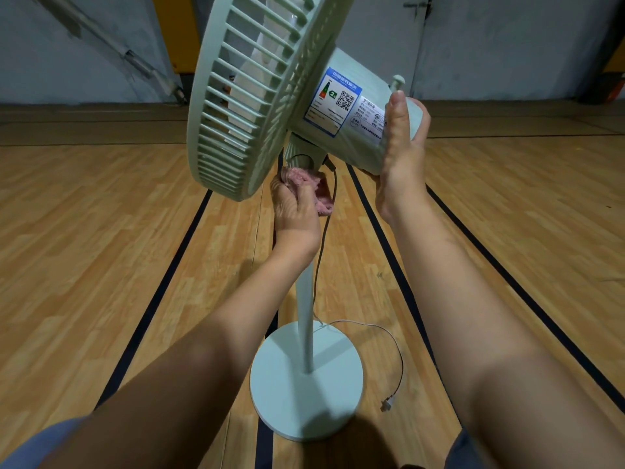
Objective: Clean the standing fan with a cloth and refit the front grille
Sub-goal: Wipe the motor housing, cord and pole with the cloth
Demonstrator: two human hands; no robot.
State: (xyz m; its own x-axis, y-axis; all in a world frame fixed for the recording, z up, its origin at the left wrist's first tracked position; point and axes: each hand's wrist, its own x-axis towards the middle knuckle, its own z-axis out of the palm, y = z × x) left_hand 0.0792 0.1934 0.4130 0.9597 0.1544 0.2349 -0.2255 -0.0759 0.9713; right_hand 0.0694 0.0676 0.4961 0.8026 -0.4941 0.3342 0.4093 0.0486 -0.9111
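Note:
A pale green standing fan fills the middle of the head view. Its slatted guard (250, 96) tilts upward, and the motor housing (351, 130) behind it carries a blue energy label. My right hand (402, 154) wraps around the rear end of the housing, thumb on top. My left hand (296, 208) grips a bunched pink cloth (311, 184) and presses it against the neck joint (304, 157) just under the housing. The pole (306, 316) runs down to the round base (304, 384) on the floor. The front face of the fan points away from me.
The fan stands on a wooden floor with dark painted lines (162, 292). Its white power cord loops over the floor to an unplugged plug (387, 402) right of the base. A grey wall and a slanted metal bar (111, 49) stand behind.

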